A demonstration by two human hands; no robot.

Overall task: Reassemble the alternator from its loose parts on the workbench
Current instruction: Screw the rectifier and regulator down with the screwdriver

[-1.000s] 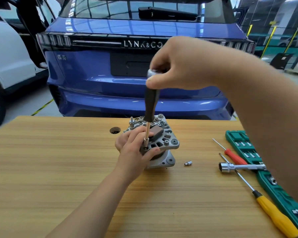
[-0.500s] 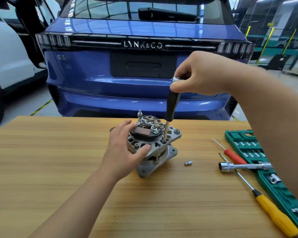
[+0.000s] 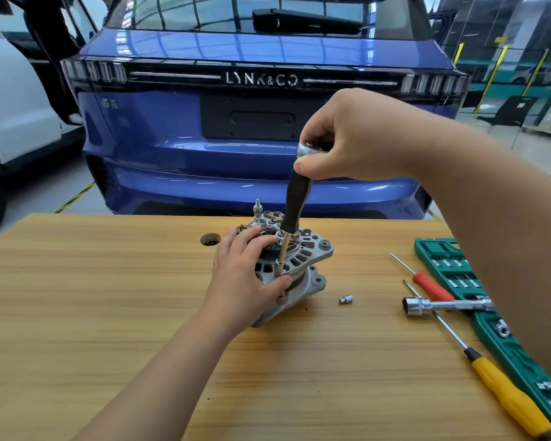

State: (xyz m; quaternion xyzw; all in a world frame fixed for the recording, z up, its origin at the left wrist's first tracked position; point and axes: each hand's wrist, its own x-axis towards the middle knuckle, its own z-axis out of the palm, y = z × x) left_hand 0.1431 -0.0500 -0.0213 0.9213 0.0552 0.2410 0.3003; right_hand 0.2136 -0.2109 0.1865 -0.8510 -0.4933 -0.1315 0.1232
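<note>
Black-handled driver [image 3: 295, 202] is gripped at its chrome cap by the curled fingers [image 3: 314, 135] of the right hand [image 3: 357, 138]. The left hand [image 3: 242, 278] holds the alternator [image 3: 303, 254], fingers bent over its top. Since half a second ago the tip has moved to the near rim, beside the thumb. The driver stands almost upright, tip down, and the alternator stands on the tabletop [image 3: 109, 313].
</note>
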